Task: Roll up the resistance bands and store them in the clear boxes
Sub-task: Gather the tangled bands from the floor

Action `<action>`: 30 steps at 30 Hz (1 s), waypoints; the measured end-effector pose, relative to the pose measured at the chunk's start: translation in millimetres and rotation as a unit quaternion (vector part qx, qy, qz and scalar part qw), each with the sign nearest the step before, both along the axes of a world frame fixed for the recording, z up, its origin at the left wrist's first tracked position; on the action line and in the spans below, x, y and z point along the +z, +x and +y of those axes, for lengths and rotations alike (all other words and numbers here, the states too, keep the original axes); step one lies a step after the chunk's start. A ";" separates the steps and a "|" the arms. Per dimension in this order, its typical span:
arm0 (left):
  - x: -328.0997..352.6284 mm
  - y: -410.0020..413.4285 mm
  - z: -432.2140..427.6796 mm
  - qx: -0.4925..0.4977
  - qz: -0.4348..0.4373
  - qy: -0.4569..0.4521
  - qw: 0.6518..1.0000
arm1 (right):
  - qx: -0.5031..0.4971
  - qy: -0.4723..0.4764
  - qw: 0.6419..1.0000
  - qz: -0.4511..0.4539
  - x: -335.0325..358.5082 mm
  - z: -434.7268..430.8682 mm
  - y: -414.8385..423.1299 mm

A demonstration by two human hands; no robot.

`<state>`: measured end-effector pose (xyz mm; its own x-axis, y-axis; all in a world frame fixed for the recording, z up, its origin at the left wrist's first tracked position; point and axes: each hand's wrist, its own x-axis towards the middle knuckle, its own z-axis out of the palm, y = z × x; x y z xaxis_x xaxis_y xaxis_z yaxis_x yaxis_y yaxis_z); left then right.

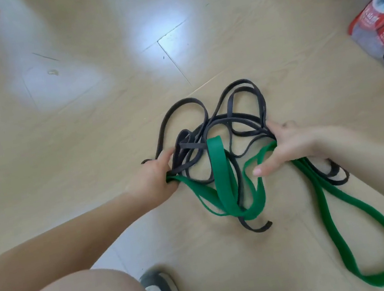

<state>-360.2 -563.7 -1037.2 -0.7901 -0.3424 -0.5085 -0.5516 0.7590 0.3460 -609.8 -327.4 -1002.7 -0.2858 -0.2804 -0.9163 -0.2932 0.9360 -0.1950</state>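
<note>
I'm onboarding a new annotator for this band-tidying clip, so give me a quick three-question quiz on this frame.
1. Multiple choice: what do the left hand and right hand hold?
A) a tangle of the green band and black bands
B) a clear box
C) a water bottle

2. True or false: the green band is already rolled into a tight coil.

3. Fill in: the green band is ___ than the black bands.

Key: 1 A; 2 false, it lies in loose loops on the floor; 3 wider.
</note>
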 end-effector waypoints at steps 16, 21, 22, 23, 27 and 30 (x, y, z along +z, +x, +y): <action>34.2 -44.5 74.3 0.061 -0.063 0.320 0.943 | -0.078 -0.099 0.991 0.051 -6.8 -23.9 39.1; 38.1 -32.4 47.6 0.146 0.031 0.217 0.965 | 0.068 -0.067 0.976 0.197 -10.0 -24.3 60.4; 35.7 -24.7 40.7 0.146 0.074 0.154 0.974 | 0.066 -0.069 0.973 0.212 -12.2 -23.2 62.1; 32.0 -15.9 35.2 0.159 0.101 0.113 0.976 | 0.060 -0.073 0.970 0.224 -14.3 -22.6 62.9; 20.3 14.6 31.1 0.307 0.055 0.143 0.939 | 0.046 -0.088 0.968 0.229 -20.6 -24.2 59.8; 27.7 7.0 49.0 0.465 0.013 0.320 0.825 | 0.060 -0.077 0.968 0.233 -18.3 -28.6 62.6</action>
